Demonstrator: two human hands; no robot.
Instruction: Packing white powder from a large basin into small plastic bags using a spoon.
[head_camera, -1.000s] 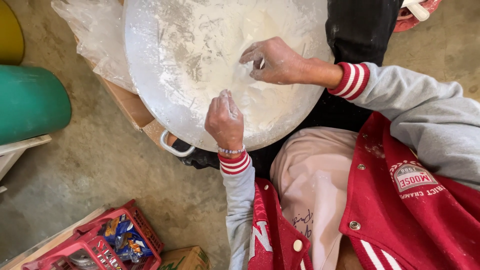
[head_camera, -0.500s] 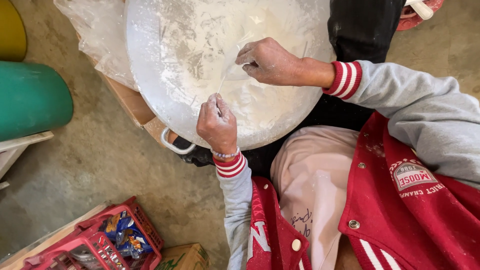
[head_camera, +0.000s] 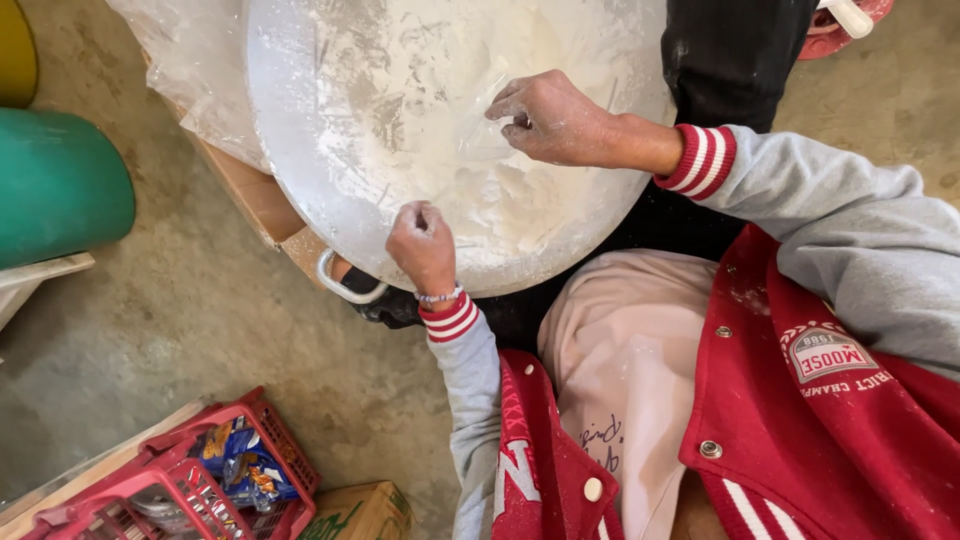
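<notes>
Flour (head_camera: 480, 190) between both hands

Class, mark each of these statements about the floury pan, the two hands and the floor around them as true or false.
1. The right hand rests inside the round metal pan. True.
2. The left hand is spread flat. False: its fingers are curled into a fist.
3. The pan holds white flour. True.
4. The red basket sits inside the pan. False: it stands on the floor.
5. A green container lies left of the pan. True.
</notes>
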